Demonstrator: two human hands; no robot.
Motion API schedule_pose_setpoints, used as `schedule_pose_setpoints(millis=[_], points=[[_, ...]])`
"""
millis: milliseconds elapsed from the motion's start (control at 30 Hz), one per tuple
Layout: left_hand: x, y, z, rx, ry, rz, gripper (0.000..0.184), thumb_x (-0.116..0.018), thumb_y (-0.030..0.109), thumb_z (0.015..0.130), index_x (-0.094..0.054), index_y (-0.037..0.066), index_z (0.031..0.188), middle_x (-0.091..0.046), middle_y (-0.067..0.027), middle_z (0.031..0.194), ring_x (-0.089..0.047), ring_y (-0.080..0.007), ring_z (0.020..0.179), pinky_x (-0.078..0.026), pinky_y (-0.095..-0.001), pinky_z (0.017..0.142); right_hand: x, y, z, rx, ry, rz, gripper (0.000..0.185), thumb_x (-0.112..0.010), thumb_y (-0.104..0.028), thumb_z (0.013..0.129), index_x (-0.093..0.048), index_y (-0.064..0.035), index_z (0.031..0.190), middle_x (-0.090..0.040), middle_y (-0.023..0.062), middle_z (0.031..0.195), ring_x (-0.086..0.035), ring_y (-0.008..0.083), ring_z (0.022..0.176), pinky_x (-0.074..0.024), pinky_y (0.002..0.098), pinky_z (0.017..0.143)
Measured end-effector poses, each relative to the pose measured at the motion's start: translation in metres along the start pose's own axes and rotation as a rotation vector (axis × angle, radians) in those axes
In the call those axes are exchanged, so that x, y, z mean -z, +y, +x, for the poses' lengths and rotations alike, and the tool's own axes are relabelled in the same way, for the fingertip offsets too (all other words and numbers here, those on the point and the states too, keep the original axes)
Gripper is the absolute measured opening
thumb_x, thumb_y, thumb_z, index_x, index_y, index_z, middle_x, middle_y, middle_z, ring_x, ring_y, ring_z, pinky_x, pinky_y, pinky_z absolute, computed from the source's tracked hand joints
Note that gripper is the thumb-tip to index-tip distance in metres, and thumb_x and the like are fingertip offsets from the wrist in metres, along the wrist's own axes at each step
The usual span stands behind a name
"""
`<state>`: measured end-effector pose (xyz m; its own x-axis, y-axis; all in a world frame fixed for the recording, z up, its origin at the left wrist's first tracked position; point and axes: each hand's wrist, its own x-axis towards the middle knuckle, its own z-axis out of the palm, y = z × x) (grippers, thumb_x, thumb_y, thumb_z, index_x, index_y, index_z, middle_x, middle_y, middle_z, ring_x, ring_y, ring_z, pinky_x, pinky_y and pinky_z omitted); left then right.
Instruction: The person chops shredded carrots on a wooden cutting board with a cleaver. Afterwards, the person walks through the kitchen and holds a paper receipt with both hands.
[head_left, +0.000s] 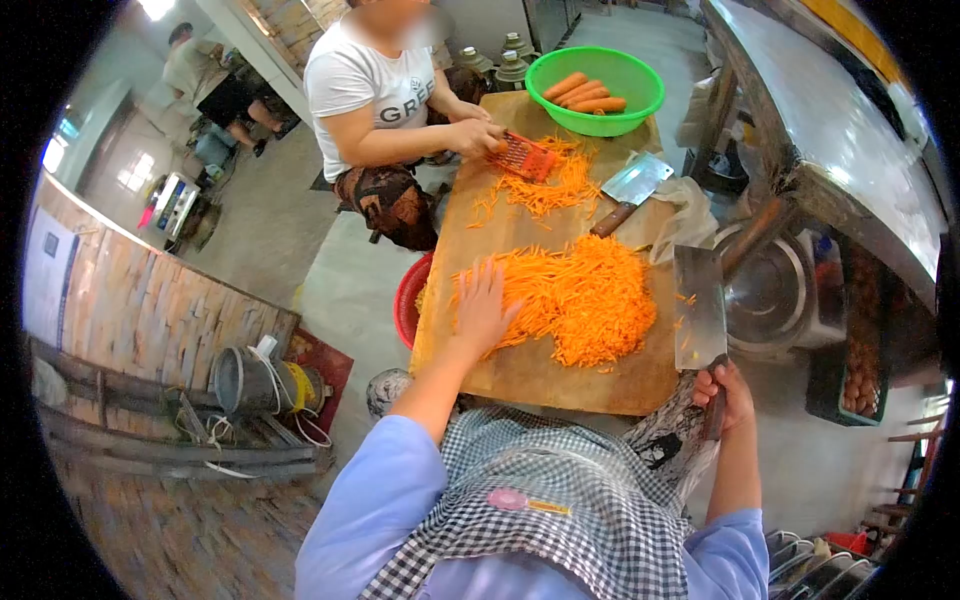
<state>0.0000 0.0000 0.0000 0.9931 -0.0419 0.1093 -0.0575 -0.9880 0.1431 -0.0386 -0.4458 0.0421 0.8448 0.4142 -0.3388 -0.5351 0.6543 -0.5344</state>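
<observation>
My left hand (485,308) lies with its fingers stretched out on the left side of a pile of shredded carrot (590,295), which is spread over a wooden board (630,390). In my right hand (725,395) is the handle of a cleaver (700,315). Its broad blade stands up past the board's right edge, with orange bits stuck to it. Across the board, a person's hands (475,133) work a carrot against a red grater (525,157). More shreds lie under the grater. A second cleaver (638,180) rests on the board, its handle toward the pile.
A green basin (640,100) with several whole carrots stands at the board's far end. Beside the second cleaver lies a pale cloth (690,215). A red basket (408,300) sits below the left edge. The metal counter (800,110) rises at right, near a round metal pot (765,285).
</observation>
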Motion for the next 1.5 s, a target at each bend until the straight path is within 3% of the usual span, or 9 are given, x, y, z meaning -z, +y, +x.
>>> schedule_pose_setpoints(millis=[167,367,467,1000,1500], points=[[-0.009,-0.008,-0.056,0.088,0.172,-0.166,0.067,-0.051,0.036,0.088,-0.029,-0.003,0.138,-0.022,-0.0244,0.145,-0.016,-0.0414,0.135,-0.011,-0.0506,0.11,-0.009,0.002,-0.005,0.003,0.063,-0.048,0.028,-0.059,-0.011,0.085,-0.047,-0.0068,0.111,-0.053,0.0085,0.077,-0.045,0.0128,0.06,-0.0405,0.0299,0.053],[-0.043,-0.033,-0.094,0.403,0.443,-0.387,0.064,-0.048,0.034,0.09,-0.03,-0.007,0.135,-0.028,-0.0292,0.14,-0.022,-0.0428,0.132,-0.017,-0.048,0.109,-0.011,0.005,-0.01,-0.023,0.071,-0.054,0.026,-0.055,-0.009,0.088,-0.046,-0.0064,0.113,-0.052,0.0084,0.076,-0.045,0.0143,0.062,-0.0412,0.031,0.055],[-0.058,-0.039,-0.102,0.522,0.467,-0.434,0.064,-0.045,0.036,0.091,-0.03,-0.009,0.134,-0.029,-0.0295,0.14,-0.025,-0.0429,0.13,-0.02,-0.0469,0.108,-0.013,0.003,-0.013,0.0,0.098,-0.077,0.025,-0.054,-0.007,0.089,-0.047,-0.0069,0.112,-0.052,0.0086,0.076,-0.045,0.0147,0.063,-0.0411,0.0319,0.055],[-0.079,-0.05,-0.102,0.591,0.36,-0.337,0.059,-0.039,0.038,0.095,-0.033,-0.004,0.136,-0.035,-0.0246,0.139,-0.032,-0.0386,0.128,-0.024,-0.044,0.107,-0.024,0.006,-0.022,0.004,0.15,-0.14,0.016,-0.053,-0.005,0.089,-0.045,-0.0021,0.102,-0.055,0.0133,0.077,-0.051,0.0177,0.062,-0.0437,0.0347,0.057],[-0.072,-0.044,-0.104,0.498,0.408,-0.317,0.057,-0.039,0.039,0.095,-0.037,-0.003,0.134,-0.042,-0.0243,0.133,-0.037,-0.0392,0.123,-0.027,-0.0457,0.103,-0.018,0.006,-0.017,-0.039,0.069,-0.122,0.02,-0.054,-0.008,0.09,-0.046,-0.0056,0.108,-0.053,0.0104,0.079,-0.047,0.0151,0.063,-0.0418,0.0321,0.06]])
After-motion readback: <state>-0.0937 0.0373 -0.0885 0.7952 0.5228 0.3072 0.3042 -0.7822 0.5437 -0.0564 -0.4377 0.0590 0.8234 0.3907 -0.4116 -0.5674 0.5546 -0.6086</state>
